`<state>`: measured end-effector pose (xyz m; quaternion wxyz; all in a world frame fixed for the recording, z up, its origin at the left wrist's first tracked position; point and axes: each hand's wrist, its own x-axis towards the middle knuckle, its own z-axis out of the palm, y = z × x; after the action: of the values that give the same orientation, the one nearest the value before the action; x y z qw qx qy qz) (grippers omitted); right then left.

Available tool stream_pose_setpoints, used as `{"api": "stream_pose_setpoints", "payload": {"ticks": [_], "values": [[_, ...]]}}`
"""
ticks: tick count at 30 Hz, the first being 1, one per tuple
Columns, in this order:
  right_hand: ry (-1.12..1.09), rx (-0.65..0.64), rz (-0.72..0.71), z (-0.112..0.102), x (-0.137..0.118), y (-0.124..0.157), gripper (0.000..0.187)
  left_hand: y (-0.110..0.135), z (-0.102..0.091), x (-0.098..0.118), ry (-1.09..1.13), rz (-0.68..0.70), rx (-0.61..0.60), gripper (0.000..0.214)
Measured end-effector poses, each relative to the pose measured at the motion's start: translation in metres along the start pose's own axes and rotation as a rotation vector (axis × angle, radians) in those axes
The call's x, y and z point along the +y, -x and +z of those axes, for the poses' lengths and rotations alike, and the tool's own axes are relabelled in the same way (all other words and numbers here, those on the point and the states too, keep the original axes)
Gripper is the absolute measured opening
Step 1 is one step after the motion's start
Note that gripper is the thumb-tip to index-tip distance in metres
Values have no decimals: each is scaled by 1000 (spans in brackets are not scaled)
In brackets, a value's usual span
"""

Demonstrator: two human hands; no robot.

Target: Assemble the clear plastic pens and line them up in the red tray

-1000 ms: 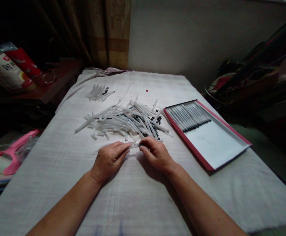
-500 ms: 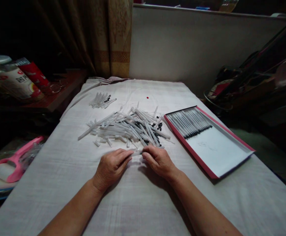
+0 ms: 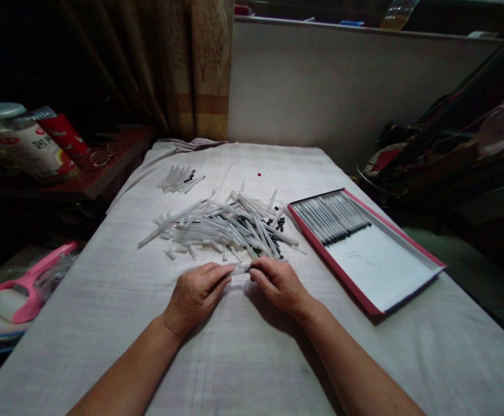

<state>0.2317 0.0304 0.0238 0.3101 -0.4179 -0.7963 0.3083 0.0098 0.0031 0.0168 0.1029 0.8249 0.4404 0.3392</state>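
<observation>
Between my two hands lies a clear pen barrel (image 3: 240, 269), mostly covered by fingers. My left hand (image 3: 200, 289) pinches its left end. At its right end, my right hand (image 3: 280, 283) closes on the pen, where a bit of black shows by the fingertips. Just beyond my hands spreads a loose pile of clear pen barrels (image 3: 204, 234), clear caps and thin refills. Small black plugs (image 3: 280, 223) lie at the pile's right side. To the right, a shallow pink-edged box (image 3: 355, 289) holds a row of pens (image 3: 333, 216) with black ends.
A smaller group of clear pen parts (image 3: 176, 179) lies at the back left of the cloth-covered table (image 3: 217, 364). A tiny red piece (image 3: 259, 174) sits near the back. Jars (image 3: 30, 144) and glasses stand on a side table; a pink-handled object (image 3: 30, 283) is low at left.
Both hands keep their hold on the pen with almost no movement. The whole view has shifted slightly, so the box and background appear a little displaced.
</observation>
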Motion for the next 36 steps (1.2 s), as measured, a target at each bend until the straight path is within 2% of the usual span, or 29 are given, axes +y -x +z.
{"api": "stream_pose_setpoints", "payload": {"ticks": [7,15,17,20,22,24,27,29,32,36], "values": [[47,-19,-10,1,0,0,11,0,0,1,-16,8,3,21],[-101,23,97,16,2,-4,39,-3,-1,1,-238,124,160,17],[-154,53,122,18,2,-4,40,-4,-4,3,-271,112,187,16],[-189,170,165,19,2,-5,41,-6,-8,6,-259,6,261,19],[-209,254,174,19,0,-4,42,-6,-7,8,-108,-128,282,20],[-216,297,141,19,-3,-4,42,-6,-4,9,197,-339,263,28],[-163,275,52,21,-11,-2,38,-8,2,11,733,-749,307,50],[-134,238,27,24,-14,-2,37,-11,3,14,974,-910,394,58],[-229,192,109,31,-16,-4,43,-16,0,17,1138,-988,486,58],[-556,78,352,40,-15,-12,53,-17,-2,14,1205,-967,523,55]]}}
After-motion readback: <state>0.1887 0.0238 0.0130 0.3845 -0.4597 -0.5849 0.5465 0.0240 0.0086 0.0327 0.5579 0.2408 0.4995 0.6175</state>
